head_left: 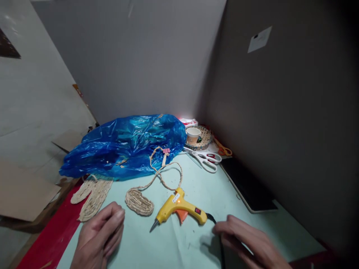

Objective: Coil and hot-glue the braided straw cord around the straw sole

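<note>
A yellow glue gun (179, 210) lies on the pale green table (224, 198), nozzle pointing left, its black cord (221, 246) running toward me. My right hand (246, 243) sits just right of the gun's rear, fingers curled over the cord; whether it grips the cord is unclear. My left hand (99, 235) rests on the table at the lower left, fingers together and loosely bent, holding nothing visible. Between the hands lies a coiled oval of braided straw (139, 202) with a long braid (165, 172) looping away from it.
Two woven straw ovals (92, 196) lie left of the coil. A blue plastic bag (126, 145) fills the back. A paper cup (193, 135) stands on a woven tray (203, 139), with white scissors (206, 158), orange scissors (223, 150) and a dark tablet (248, 186) along the right wall.
</note>
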The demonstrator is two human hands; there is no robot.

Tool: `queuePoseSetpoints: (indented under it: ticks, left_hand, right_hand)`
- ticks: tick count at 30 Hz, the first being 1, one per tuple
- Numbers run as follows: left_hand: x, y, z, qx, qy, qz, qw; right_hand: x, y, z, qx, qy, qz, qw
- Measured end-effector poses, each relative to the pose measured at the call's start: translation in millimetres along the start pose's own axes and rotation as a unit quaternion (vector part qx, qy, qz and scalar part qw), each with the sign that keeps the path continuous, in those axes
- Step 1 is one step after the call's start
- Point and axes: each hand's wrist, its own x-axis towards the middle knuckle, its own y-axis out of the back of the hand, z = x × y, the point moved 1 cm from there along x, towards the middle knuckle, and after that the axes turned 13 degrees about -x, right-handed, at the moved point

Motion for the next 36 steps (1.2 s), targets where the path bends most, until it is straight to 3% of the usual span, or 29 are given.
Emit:
queuePoseSetpoints:
  ticks: [5,7,12,17,23,27,31,36]
  left_hand:
    - [25.9,16.6,25.0,0.174,-0.085,-0.040,0.980]
    - [37.7,18.6,39.0,0.249,-0.112,-0.094,0.957]
    - [56.4,17.7,57.5,0.296,-0.128,-0.100,0.941]
    - [64.2,14.6,56.7,0.299,-0.149,-0.062,0.941]
    - [87.2,19.3,48.4,0.312,-0.108,-0.020,0.944]
    - [95.3,20.4,37.0,0.397,-0.090,-0.048,0.912]
    - [96.3,15.9,27.1,0.482,-0.075,-0.083,0.869]
    - [96.9,14.7,21.9,0.469,-0.017,-0.143,0.871]
  right_hand:
    - [23.1,-11.0,-10.4,0.014,0.018,-0.005,1.000]
    - [31.4,-16.1,-8.8,0.035,0.014,-0.040,0.998]
    - [47.0,-16.6,-6.3,0.019,0.001,-0.161,0.987]
    - [62.0,-3.2,-12.6,-0.012,0.036,-0.209,0.977]
    - [66.1,-16.2,-2.1,-0.121,-0.025,-0.252,0.960]
    - [68.2,-32.5,-4.8,-0.160,-0.031,-0.273,0.948]
    - [67.3,-37.1,-13.7,-0.133,-0.076,-0.285,0.946]
    - [55.6,-29.9,-16.6,0.008,-0.204,-0.298,0.933]
